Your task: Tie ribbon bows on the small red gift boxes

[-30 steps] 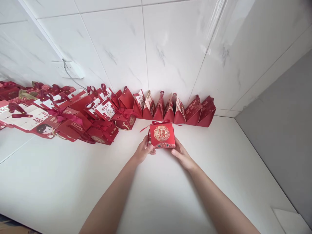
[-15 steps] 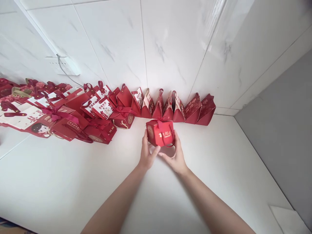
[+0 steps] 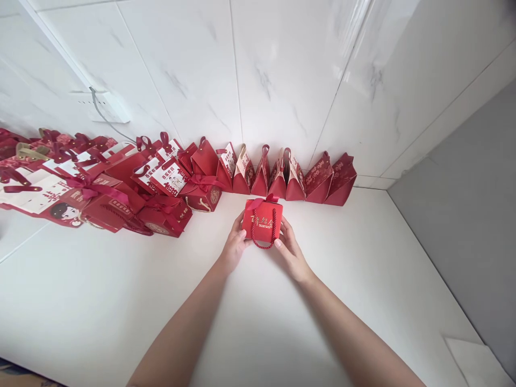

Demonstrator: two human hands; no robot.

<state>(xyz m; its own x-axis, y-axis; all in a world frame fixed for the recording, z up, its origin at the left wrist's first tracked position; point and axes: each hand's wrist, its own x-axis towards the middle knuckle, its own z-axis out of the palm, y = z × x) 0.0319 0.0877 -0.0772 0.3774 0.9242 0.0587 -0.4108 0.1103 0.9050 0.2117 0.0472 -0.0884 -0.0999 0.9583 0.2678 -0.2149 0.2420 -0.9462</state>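
Observation:
A red gift box (image 3: 264, 219) with gold lettering, a ribbon bow on top and a red rope handle hanging over its front is held between both hands. My left hand (image 3: 235, 246) grips its left side, thumb at the lower front corner. On the right side, my right hand (image 3: 291, 250) holds it with the thumb near the lower right corner. Just behind the box stands a row of triangular red boxes, among them a plain red one (image 3: 261, 174).
At the left, many red and white gift bags (image 3: 36, 191) and bow-tied boxes (image 3: 165, 215) crowd along the tiled wall (image 3: 278, 70). A grey cable (image 3: 105, 115) runs down from a wall socket. The white tabletop (image 3: 121, 301) meets a grey surface at the right.
The box has turned so that its lettered front faces me, and its rope handle now hangs down the middle. Both hands have shifted their grip, with the thumbs farther apart.

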